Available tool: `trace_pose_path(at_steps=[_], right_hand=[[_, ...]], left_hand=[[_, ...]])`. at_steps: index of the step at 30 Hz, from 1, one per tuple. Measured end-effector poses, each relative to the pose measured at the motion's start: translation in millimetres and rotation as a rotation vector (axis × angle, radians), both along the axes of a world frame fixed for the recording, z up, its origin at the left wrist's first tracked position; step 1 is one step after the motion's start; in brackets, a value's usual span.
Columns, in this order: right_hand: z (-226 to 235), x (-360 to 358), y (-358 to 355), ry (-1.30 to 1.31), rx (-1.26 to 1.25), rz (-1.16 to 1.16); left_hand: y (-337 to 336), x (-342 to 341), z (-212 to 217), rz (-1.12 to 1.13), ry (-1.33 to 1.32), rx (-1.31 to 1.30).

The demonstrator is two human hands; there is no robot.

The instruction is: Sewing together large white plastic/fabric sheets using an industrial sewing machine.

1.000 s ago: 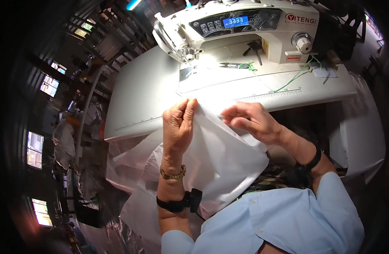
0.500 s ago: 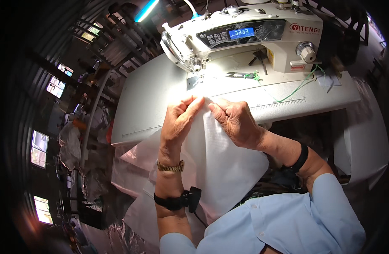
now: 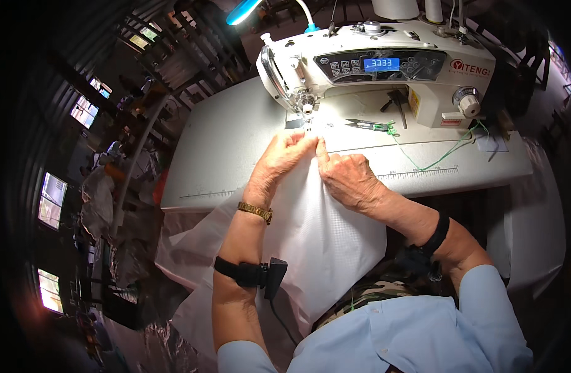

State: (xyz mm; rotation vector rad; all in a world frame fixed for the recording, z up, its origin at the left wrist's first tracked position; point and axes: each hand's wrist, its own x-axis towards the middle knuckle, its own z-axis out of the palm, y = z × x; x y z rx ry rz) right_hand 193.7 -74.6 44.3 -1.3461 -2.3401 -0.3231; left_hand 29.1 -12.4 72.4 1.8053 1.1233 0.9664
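Note:
A sheet of white fabric (image 3: 326, 242) hangs from the sewing table's front edge over my lap, its gathered top reaching the table. My left hand (image 3: 278, 163) pinches that top edge between thumb and fingers, just in front of the presser foot (image 3: 308, 124). Beside it, my right hand (image 3: 352, 180) is closed on the same fabric, with the index finger stretched along the edge and the other fingers curled. Both fingertips nearly meet. Above them stands a white sewing machine (image 3: 403, 93) with a lit blue display. Whether the fabric touches the foot, I cannot tell.
Black thread snips (image 3: 367, 125) lie right of the needle, with green thread (image 3: 431, 165) trailing over the table (image 3: 223, 143). A black-handled tool (image 3: 396, 105) rests under the machine arm. A lamp (image 3: 243, 11) shines from above; wrapped bundles (image 3: 99, 199) stand at left.
Both hands have moved the fabric's top edge closer to the presser foot. My right index finger has straightened along the edge. The view has shifted, so the machine sits lower and further right.

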Motion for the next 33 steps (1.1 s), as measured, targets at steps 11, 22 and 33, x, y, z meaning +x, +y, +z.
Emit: trace_pose_path(at_steps=[11,22,33], right_hand=[[-10,32,91,0.39,-0.344,0.333],[-37,28,105,0.301,-0.139,0.458],[-54,4,91,0.229,-0.034,0.23]], left_hand=[[53,-6,-36,0.052,0.491,0.143],[73,2,-57,0.265,0.274,0.091],[-34,5,-66,0.127,0.42,0.59]])
